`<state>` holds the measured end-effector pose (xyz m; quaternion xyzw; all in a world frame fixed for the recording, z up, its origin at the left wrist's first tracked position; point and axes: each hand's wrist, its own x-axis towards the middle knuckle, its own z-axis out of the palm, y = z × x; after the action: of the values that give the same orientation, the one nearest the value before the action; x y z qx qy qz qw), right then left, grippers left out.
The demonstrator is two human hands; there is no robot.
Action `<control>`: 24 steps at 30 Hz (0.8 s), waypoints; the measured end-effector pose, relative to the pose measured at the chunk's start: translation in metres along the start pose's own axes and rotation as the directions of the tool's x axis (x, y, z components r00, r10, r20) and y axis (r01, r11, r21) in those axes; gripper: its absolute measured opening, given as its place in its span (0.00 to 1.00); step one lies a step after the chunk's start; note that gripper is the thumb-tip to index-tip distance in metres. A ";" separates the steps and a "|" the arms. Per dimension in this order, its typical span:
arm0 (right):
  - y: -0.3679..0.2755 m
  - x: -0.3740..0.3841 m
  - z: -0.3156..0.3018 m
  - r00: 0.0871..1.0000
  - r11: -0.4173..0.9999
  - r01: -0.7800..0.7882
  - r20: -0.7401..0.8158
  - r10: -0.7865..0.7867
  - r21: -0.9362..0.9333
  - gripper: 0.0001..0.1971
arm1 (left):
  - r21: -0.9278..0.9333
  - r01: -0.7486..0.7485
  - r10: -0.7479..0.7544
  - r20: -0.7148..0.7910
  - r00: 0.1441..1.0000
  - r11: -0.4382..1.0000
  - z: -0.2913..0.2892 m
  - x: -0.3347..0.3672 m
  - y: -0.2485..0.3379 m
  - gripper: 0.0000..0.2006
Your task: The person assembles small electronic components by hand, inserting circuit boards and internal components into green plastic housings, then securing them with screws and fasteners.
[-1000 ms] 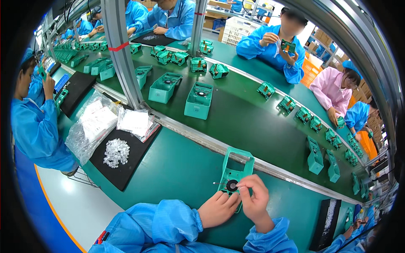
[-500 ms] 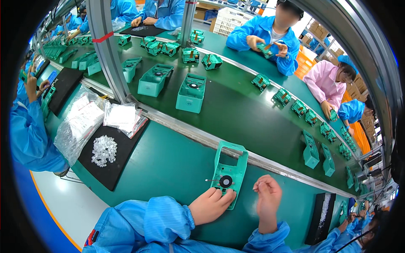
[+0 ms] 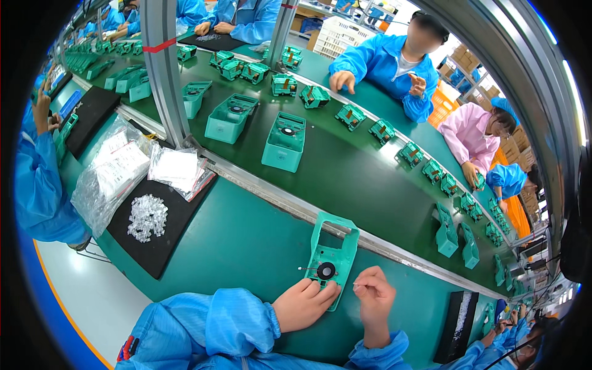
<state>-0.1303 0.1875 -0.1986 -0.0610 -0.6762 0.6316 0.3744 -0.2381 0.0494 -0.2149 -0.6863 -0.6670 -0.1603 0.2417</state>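
A green plastic housing (image 3: 343, 259) with a rectangular opening at its far end lies on the bench before me. A round black speaker-like part (image 3: 325, 271) with a thin wire and small white plug sits in it. My left hand (image 3: 306, 304) holds the housing's near end, its fingers curled over the edge beside the round part. Just right of the housing, my right hand (image 3: 375, 297) is raised with thumb and forefinger pinched together. Something tiny, perhaps clear, shows at the fingertips; its kind is too small to tell.
To the left, a black mat (image 3: 174, 236) bears a heap of small clear pieces (image 3: 147, 217), with plastic bags (image 3: 113, 166) beside it. A metal rail (image 3: 259, 185) divides my bench from the green conveyor (image 3: 345, 179), which carries several housings and green assemblies. A metal post (image 3: 164, 80) stands left. Co-workers sit opposite.
My right hand has come closer to the housing, still pinched; my left hand stays on it. Across the belt, a co-worker has set down a green assembly. The whole view has shifted slightly.
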 end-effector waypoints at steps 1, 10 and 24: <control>-0.002 -0.001 0.003 1.000 1.000 0.015 -0.014 -0.016 -0.019 0.04 | -0.031 0.017 -0.017 -0.004 1.000 0.999 0.000 0.000 0.000 0.18; -0.013 -0.010 0.027 0.934 0.765 0.314 0.036 -0.356 -0.563 0.07 | -0.943 0.332 -0.384 0.312 0.869 -0.014 -0.032 0.004 -0.019 0.09; -0.007 -0.010 0.036 0.928 0.715 0.339 0.091 -0.362 -0.611 0.09 | -0.906 0.351 -0.406 0.420 0.812 -0.235 -0.033 -0.001 -0.027 0.03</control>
<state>-0.1416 0.1515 -0.1936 -0.0616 -0.8372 0.2922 0.4582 -0.2619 0.0300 -0.1849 -0.3918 -0.5019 -0.6689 -0.3835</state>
